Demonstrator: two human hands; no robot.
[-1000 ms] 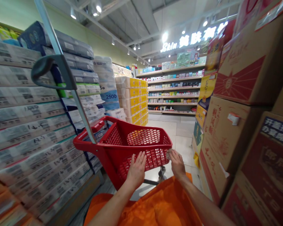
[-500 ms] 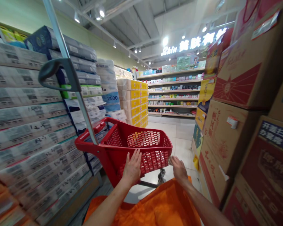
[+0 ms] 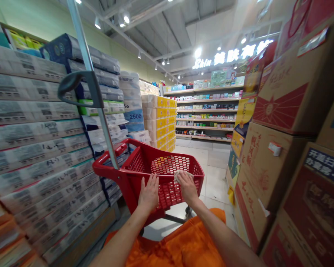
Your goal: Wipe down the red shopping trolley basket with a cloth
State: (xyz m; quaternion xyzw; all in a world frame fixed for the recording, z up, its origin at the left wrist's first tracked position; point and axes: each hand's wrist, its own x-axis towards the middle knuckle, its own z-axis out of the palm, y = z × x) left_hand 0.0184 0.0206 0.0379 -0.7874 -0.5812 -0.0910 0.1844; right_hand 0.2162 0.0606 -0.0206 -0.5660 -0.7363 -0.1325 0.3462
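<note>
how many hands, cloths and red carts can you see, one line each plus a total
Hands: 2 (left hand, right hand)
Cloths: 1 (pale cloth under the right hand)
Carts: 1 (red cart)
Total: 4

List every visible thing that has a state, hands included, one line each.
Left hand: open, fingertips at near rim
Right hand: fingers closed over cloth
Cloth: bunched, at near rim
Red cart: upright
Metal pole: slanted
Cartons: stacked
White packs: stacked
Back shelves: stocked
Sign: lit
Spotlights: on
Orange fabric: rumpled
</note>
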